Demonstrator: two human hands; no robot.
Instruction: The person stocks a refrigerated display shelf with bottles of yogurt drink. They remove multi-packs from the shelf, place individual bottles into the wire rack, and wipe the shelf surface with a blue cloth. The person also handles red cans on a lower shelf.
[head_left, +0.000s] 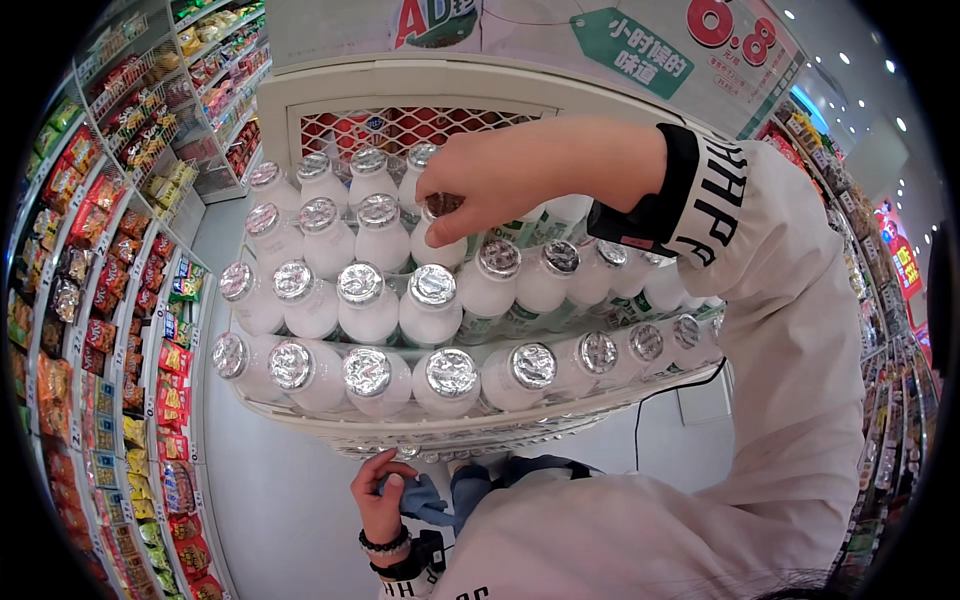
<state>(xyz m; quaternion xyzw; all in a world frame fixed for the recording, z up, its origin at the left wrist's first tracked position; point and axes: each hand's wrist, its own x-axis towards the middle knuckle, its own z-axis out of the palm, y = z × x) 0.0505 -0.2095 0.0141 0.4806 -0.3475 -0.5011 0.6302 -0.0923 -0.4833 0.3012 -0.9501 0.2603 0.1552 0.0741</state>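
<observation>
My right hand (480, 187) reaches over the display shelf from the right. Its thumb and fingers close around the foil-capped top of a white bottle (436, 247) in the second row from the back. Rows of similar white bottles with silver foil caps surround it, such as one in the front row (446, 382) and another beside the hand (379, 238). My left hand (379, 499) is low, below the shelf's front edge, with a light blue cloth (426, 501) gripped in its fingers. My right palm hides part of the bottles behind it.
The shelf's pale front rim (300, 424) curves before me. A white metal mesh panel (435, 124) and a printed sign (517, 37) stand behind the bottles. Snack shelves (112, 300) line the left; more goods (892, 420) stand right. A black cable (637, 420) hangs at the front right.
</observation>
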